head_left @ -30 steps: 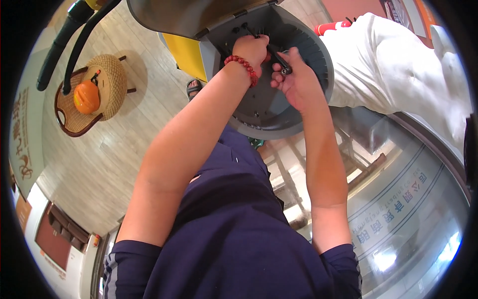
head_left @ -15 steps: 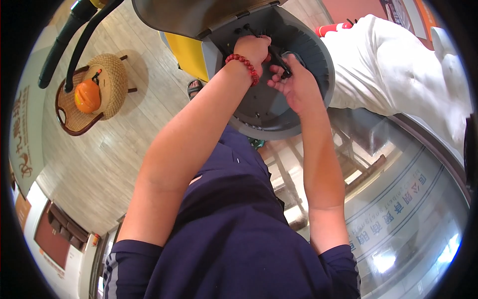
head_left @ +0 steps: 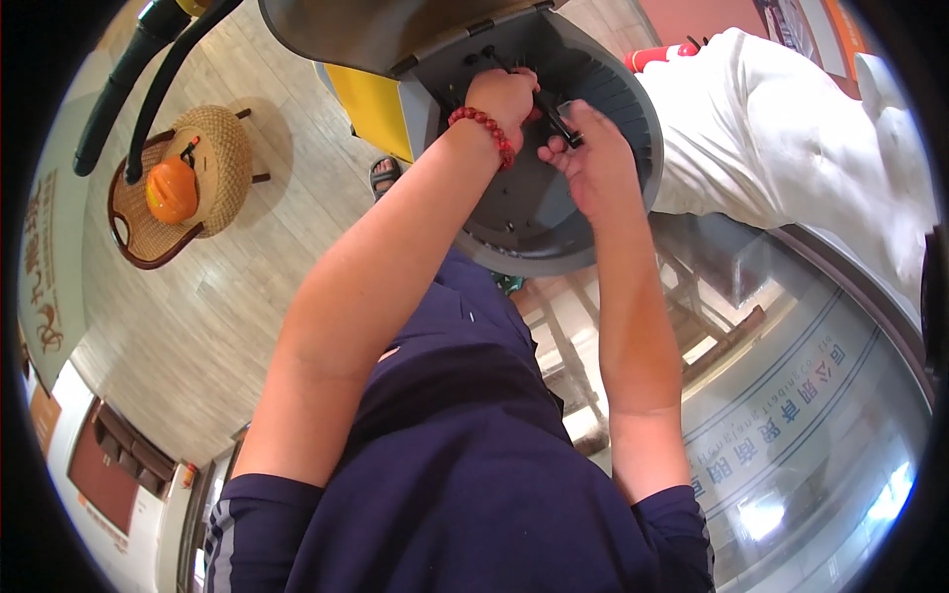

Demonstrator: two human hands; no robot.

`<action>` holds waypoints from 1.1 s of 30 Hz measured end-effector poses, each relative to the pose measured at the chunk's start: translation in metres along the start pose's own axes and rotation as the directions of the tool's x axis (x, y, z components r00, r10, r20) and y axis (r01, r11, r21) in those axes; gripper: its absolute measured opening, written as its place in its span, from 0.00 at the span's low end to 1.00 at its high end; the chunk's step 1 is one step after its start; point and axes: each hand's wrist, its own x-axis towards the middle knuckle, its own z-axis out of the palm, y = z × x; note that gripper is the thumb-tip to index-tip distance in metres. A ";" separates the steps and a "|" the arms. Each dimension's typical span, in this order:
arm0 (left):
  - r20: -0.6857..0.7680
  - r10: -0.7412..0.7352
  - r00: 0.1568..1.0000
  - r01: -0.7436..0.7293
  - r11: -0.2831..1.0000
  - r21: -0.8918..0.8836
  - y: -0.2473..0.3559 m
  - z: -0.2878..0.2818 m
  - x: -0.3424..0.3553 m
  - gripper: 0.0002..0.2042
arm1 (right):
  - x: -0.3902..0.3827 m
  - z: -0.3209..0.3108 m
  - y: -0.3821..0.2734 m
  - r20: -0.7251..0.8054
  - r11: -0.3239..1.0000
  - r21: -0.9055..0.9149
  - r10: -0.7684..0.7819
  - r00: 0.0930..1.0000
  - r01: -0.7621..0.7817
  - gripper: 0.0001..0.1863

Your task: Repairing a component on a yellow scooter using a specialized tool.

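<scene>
Both hands are inside a round dark grey tub (head_left: pixel 529 222) with ribbed inner walls and a raised lid (head_left: pixel 366 32). My left hand (head_left: pixel 499 102), with a red bead bracelet (head_left: pixel 484 123) on its wrist, is closed around a thin black rod (head_left: pixel 560 123). The rod slants down to the right, toward my right hand (head_left: pixel 603 163). That hand has its fingers curled at the rod's lower end, the thumb side on top. A small greyish piece shows by its fingertips, too unclear to name. Black knobs (head_left: pixel 479 56) sit on the tub's wall beyond my left hand.
A yellow panel (head_left: pixel 368 109) adjoins the tub's left side. White cloth (head_left: pixel 771 138) drapes at the right, by a red fire extinguisher (head_left: pixel 657 57). A glass tabletop (head_left: pixel 791 435) lies lower right. An orange helmet (head_left: pixel 172 190) rests on a wicker chair (head_left: pixel 222 163). Black hoses (head_left: pixel 129 94) hang upper left.
My right hand has shifted slightly to the right and its fingers have changed position around the rod's lower end. My left hand has hardly moved.
</scene>
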 end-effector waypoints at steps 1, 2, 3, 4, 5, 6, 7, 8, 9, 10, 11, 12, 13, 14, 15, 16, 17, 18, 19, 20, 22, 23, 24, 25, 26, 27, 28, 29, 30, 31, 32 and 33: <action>0.001 -0.004 1.000 0.004 1.000 -0.022 0.001 0.000 -0.001 0.06 | 0.007 -0.011 -0.003 0.188 0.935 0.203 0.254 0.949 -0.290 0.16; 0.001 -0.005 1.000 0.005 1.000 -0.021 0.002 0.000 -0.002 0.06 | 0.010 -0.016 -0.007 0.409 0.750 0.330 0.434 0.803 -0.573 0.15; 0.012 -0.021 1.000 0.021 1.000 -0.010 0.003 -0.001 -0.002 0.07 | 0.010 -0.016 -0.007 0.409 0.749 0.331 0.434 0.803 -0.574 0.15; 0.022 -0.037 0.999 0.037 0.999 0.002 0.004 -0.001 -0.003 0.07 | 0.010 -0.015 -0.008 0.388 0.844 0.123 0.443 0.808 -0.522 0.15; 0.021 -0.037 0.999 0.037 0.999 0.000 0.003 -0.001 -0.002 0.07 | 0.009 -0.014 -0.010 0.368 0.890 -0.096 0.447 0.815 -0.445 0.15; 0.019 0.001 1.000 -0.001 1.000 0.014 0.001 0.000 -0.001 0.07 | 0.007 -0.013 -0.009 0.369 0.890 -0.098 0.448 0.814 -0.446 0.15; 0.018 0.038 0.999 -0.039 0.999 0.028 0.000 0.000 -0.001 0.08 | 0.004 -0.012 -0.009 0.357 0.905 -0.100 0.421 0.834 -0.414 0.15; 0.018 0.038 0.999 -0.038 0.999 0.028 0.001 0.001 -0.001 0.08 | 0.002 -0.011 -0.008 0.343 0.918 -0.103 0.393 0.853 -0.382 0.15; 0.009 0.031 0.999 -0.031 0.999 0.019 0.001 0.001 -0.002 0.09 | -0.001 -0.010 -0.008 0.330 0.931 -0.106 0.364 0.871 -0.349 0.15; 0.000 0.025 1.000 -0.025 1.000 0.010 0.002 0.001 -0.003 0.09 | -0.004 -0.009 -0.008 0.316 0.943 -0.109 0.333 0.888 -0.315 0.15; 0.001 0.028 1.000 -0.028 1.000 0.009 0.003 0.000 -0.003 0.09 | -0.005 -0.008 -0.008 0.305 0.954 -0.112 0.300 0.904 -0.279 0.15; -0.004 -0.003 1.000 0.003 1.000 0.027 0.003 -0.001 -0.004 0.09 | -0.006 -0.007 -0.008 0.293 0.963 -0.116 0.266 0.918 -0.242 0.15; -0.010 -0.033 0.999 0.034 0.998 0.044 0.004 -0.002 -0.004 0.10 | -0.006 -0.006 -0.008 0.283 0.972 -0.120 0.230 0.931 -0.204 0.15; -0.011 -0.030 0.999 0.031 0.999 0.043 0.003 -0.002 -0.003 0.10 | -0.007 -0.005 -0.008 0.272 0.978 -0.125 0.196 0.942 -0.167 0.15; -0.002 -0.004 1.000 0.004 0.999 0.043 0.001 -0.002 -0.003 0.09 | -0.003 -0.008 -0.008 0.275 0.978 -0.124 0.193 0.942 -0.164 0.15; 0.007 0.023 1.000 -0.023 0.999 0.042 -0.001 -0.002 -0.002 0.09 | 0.002 -0.014 -0.009 0.336 0.903 0.187 0.312 0.889 -0.388 0.15; 0.008 0.024 1.000 -0.025 0.999 0.043 0.001 -0.002 -0.003 0.09 | 0.005 -0.017 -0.011 0.430 0.683 0.457 0.391 0.814 -0.570 0.15; 0.021 -0.017 1.000 0.017 1.000 0.021 0.003 -0.001 -0.004 0.09 | 0.005 -0.017 -0.010 0.430 0.684 0.458 0.389 0.815 -0.568 0.15; 0.035 -0.058 0.998 0.058 0.998 -0.001 0.004 -0.001 -0.005 0.08 | 0.003 -0.017 -0.011 0.393 0.801 0.312 0.381 0.837 -0.511 0.14; 0.036 -0.053 0.998 0.053 0.999 -0.001 0.004 -0.002 -0.003 0.08 | 0.003 -0.014 -0.013 0.361 0.887 0.150 0.361 0.860 -0.436 0.14; 0.049 -0.034 0.998 0.034 0.999 -0.014 0.003 -0.003 0.000 0.08 | 0.001 -0.007 -0.016 0.310 0.949 -0.191 0.301 0.902 -0.251 0.13; 0.051 -0.033 0.998 0.034 0.999 -0.013 0.003 -0.002 -0.001 0.08 | 0.000 -0.006 -0.016 0.290 0.922 -0.357 0.265 0.920 -0.153 0.12; 0.018 -0.015 1.000 0.014 1.000 0.024 0.003 0.000 -0.002 0.08 | -0.001 -0.004 -0.014 0.289 0.922 -0.356 0.263 0.921 -0.152 0.12; -0.013 0.004 1.000 -0.003 0.998 0.062 0.003 0.001 -0.003 0.08 | -0.003 -0.003 -0.008 0.267 0.914 -0.403 0.160 0.950 -0.040 0.13; -0.009 0.004 1.000 -0.004 0.998 0.062 0.002 0.002 -0.002 0.08 | -0.004 -0.003 -0.002 0.251 0.889 -0.453 0.052 0.967 0.070 0.13; -0.017 -0.002 1.000 0.003 0.999 0.039 0.003 0.001 -0.001 0.08 | -0.005 -0.004 0.005 0.240 0.847 -0.502 -0.057 0.969 0.174 0.13; -0.024 -0.009 1.000 0.010 1.000 0.015 0.002 0.001 0.000 0.08 | -0.006 -0.005 0.010 0.235 0.789 -0.550 -0.165 0.958 0.272 0.14; -0.025 -0.007 1.000 0.008 1.000 0.014 0.003 0.000 0.000 0.08 | -0.007 -0.002 0.009 0.242 0.718 -0.594 -0.271 0.932 0.363 0.15; -0.033 -0.026 0.999 0.027 0.999 0.025 0.003 -0.001 -0.001 0.08 | -0.006 -0.003 0.005 0.244 0.717 -0.594 -0.272 0.931 0.365 0.15; -0.043 -0.046 0.998 0.047 0.998 0.036 0.003 -0.002 -0.001 0.08 | -0.006 -0.005 -0.002 0.130 0.985 -0.148 0.107 0.986 -0.088 0.12; -0.043 -0.047 0.998 0.049 0.998 0.036 0.003 -0.002 -0.002 0.08 | -0.007 -0.007 -0.007 0.216 0.778 0.348 0.477 0.852 -0.523 0.10; -0.035 -0.042 0.999 0.043 0.999 0.029 0.003 -0.002 -0.003 0.08 | -0.006 -0.009 -0.006 0.215 0.777 0.347 0.478 0.851 -0.525 0.10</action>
